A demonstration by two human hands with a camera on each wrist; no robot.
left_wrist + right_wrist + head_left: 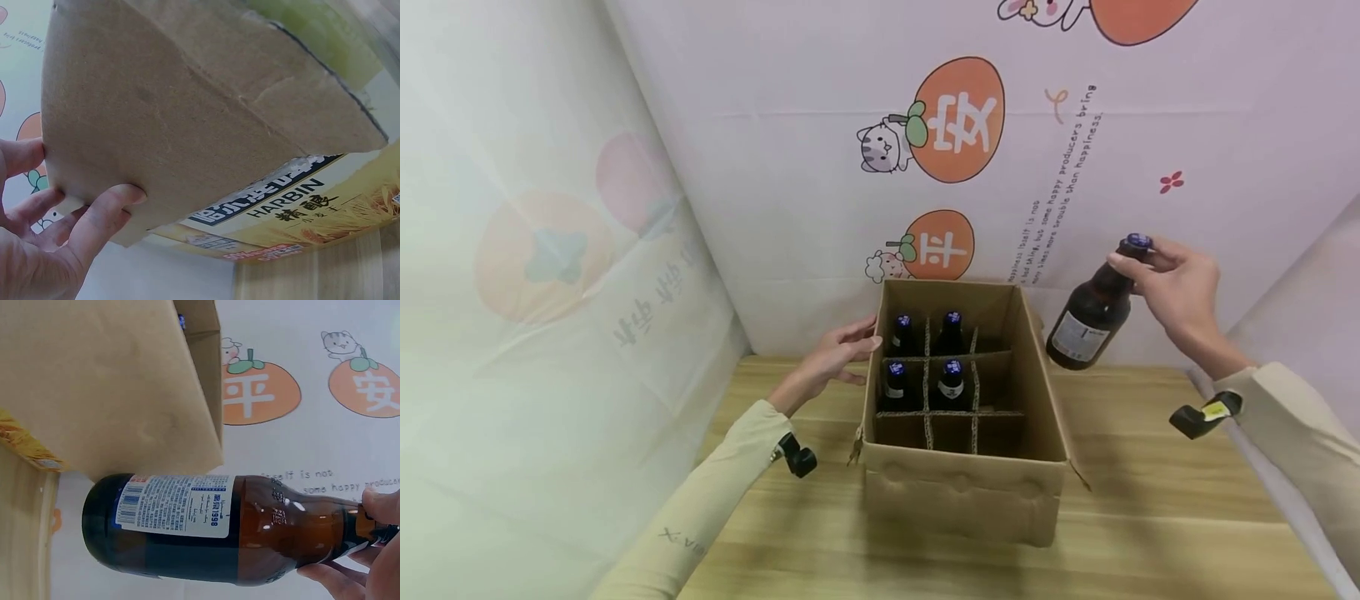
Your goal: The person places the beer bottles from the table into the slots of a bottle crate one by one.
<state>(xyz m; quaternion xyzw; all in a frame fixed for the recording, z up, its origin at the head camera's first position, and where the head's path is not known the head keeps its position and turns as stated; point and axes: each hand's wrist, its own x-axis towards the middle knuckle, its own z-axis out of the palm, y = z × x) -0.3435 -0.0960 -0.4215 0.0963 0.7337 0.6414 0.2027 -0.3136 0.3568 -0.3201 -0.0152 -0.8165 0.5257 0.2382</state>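
Note:
A brown glass beer bottle [1086, 321] with a blue cap and white label is tilted in the air beside the box's right wall. My right hand [1180, 287] grips it by the neck, with the bottle's base pointing down and left. The cardboard box [962, 483] stands open-topped, with cardboard dividers [951, 414] inside. Several capped bottles [952, 379] stand upright in its left and middle columns, in the two back rows. At the box's left side, my left hand [835, 358] touches the wall with fingers extended; its thumb [119, 194] rests on the folded-down flap [169, 119].
The box is on a wooden table [1150, 467]. Behind it hangs a white printed cloth [790, 183] with orange fruit pictures, and another white sheet [535, 417] closes off the left. Loose flaps [1078, 475] stick out at the box's front corners.

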